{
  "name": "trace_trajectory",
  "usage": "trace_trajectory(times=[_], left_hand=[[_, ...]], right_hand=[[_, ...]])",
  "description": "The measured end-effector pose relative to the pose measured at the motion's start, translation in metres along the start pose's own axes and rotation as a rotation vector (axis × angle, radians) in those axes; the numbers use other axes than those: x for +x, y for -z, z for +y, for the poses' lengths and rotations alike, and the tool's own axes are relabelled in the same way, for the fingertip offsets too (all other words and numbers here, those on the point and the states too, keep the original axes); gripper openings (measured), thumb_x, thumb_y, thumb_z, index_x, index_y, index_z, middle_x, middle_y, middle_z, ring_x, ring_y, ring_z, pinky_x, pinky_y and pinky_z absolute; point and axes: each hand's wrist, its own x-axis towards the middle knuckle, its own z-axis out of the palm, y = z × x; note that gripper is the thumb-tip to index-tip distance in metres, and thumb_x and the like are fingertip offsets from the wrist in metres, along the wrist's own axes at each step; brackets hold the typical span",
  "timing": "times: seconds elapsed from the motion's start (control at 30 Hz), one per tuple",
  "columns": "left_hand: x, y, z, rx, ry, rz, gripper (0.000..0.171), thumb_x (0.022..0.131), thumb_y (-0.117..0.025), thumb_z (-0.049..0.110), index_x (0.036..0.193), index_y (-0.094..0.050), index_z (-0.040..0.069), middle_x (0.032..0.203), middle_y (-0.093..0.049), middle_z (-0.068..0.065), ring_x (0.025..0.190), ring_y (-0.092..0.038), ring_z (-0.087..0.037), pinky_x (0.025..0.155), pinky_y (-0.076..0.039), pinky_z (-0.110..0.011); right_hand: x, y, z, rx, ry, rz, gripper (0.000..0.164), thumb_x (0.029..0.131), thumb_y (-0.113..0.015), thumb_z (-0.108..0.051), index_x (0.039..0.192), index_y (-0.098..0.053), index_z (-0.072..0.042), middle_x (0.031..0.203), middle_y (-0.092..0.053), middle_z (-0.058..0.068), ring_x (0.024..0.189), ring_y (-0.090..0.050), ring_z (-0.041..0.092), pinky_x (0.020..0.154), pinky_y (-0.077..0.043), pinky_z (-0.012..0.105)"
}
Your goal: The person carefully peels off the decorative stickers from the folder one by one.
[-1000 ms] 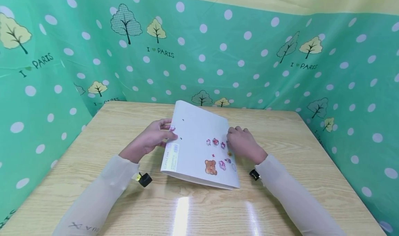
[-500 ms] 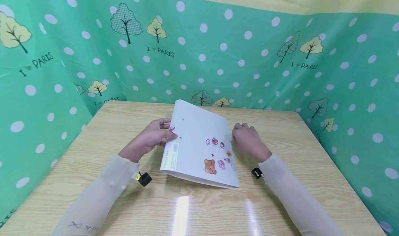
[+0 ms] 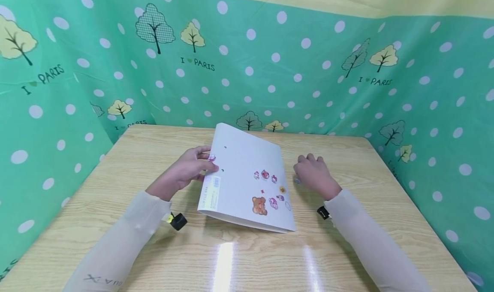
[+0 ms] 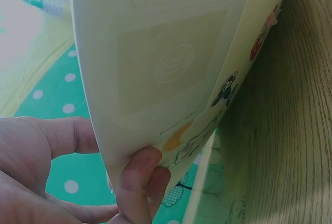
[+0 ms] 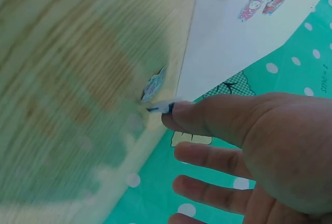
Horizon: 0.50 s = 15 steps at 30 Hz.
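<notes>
A white clip file (image 3: 247, 155) stands tilted on the table, with a brown bear sticker (image 3: 260, 206) and several smaller stickers on its cover. My left hand (image 3: 188, 170) holds it by the left edge, thumb on the cover. In the left wrist view, fingertips (image 4: 140, 169) press on the file's other side, which also bears stickers. To the right of the file, my right hand (image 3: 314, 175) is low over the table. Its thumb and forefinger pinch a small sticker (image 5: 163, 107) in the right wrist view. Another small sticker (image 5: 154, 84) lies on the wood close by.
The wooden table (image 3: 154, 257) spreads around the file, with bright light reflections near the front. A green dotted curtain (image 3: 247, 69) hangs behind it and along both sides. Small black cameras sit on the left wrist (image 3: 179, 221) and right wrist (image 3: 323, 212).
My right hand has moved right, away from the file's right edge. A small sticker now shows on the table beside it. My left hand and the file stay practically where they were.
</notes>
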Motion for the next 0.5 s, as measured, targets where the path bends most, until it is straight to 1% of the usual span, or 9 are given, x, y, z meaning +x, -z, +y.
trace_trajectory(times=[0.13, 0.23, 0.3, 0.5], left_hand=[[0.0007, 0.0003, -0.001, 0.003, 0.006, 0.006, 0.085, 0.09, -0.071, 0.001, 0.161, -0.024, 0.005, 0.144, -0.045, -0.02, 0.104, -0.064, -0.029, 0.074, -0.056, -0.035], [0.0012, 0.0002, -0.0018, 0.001, 0.01, 0.007, 0.085, 0.09, -0.071, 0.0, 0.161, -0.025, 0.006, 0.144, -0.045, -0.02, 0.104, -0.064, -0.029, 0.074, -0.056, -0.036], [0.0013, 0.0002, -0.0018, -0.001, 0.009, 0.006, 0.085, 0.09, -0.071, 0.0, 0.161, -0.024, 0.005, 0.144, -0.045, -0.02, 0.104, -0.064, -0.029, 0.074, -0.056, -0.036], [0.0002, 0.0, -0.0004, 0.005, 0.002, 0.007, 0.086, 0.09, -0.071, 0.001, 0.161, -0.024, 0.005, 0.143, -0.045, -0.02, 0.104, -0.064, -0.029, 0.074, -0.056, -0.035]], right_hand=[[-0.0027, -0.0007, -0.0001, 0.035, 0.019, -0.02, 0.018, 0.095, -0.068, -0.005, 0.08, -0.072, -0.015, 0.089, -0.058, 0.007, 0.084, -0.049, 0.03, 0.075, -0.049, 0.052], [-0.0036, -0.0019, -0.0003, 0.056, 0.026, -0.022, 0.02, 0.094, -0.067, -0.003, 0.078, -0.07, -0.015, 0.088, -0.057, 0.006, 0.082, -0.048, 0.029, 0.074, -0.048, 0.051], [-0.0035, -0.0029, -0.0004, 0.061, 0.03, -0.014, 0.02, 0.094, -0.067, -0.003, 0.077, -0.069, -0.015, 0.088, -0.057, 0.006, 0.081, -0.048, 0.029, 0.073, -0.048, 0.051], [-0.0024, -0.0056, -0.0014, 0.03, 0.047, 0.007, 0.016, 0.097, -0.067, -0.008, 0.083, -0.074, -0.013, 0.087, -0.057, 0.007, 0.079, -0.049, 0.028, 0.07, -0.048, 0.049]])
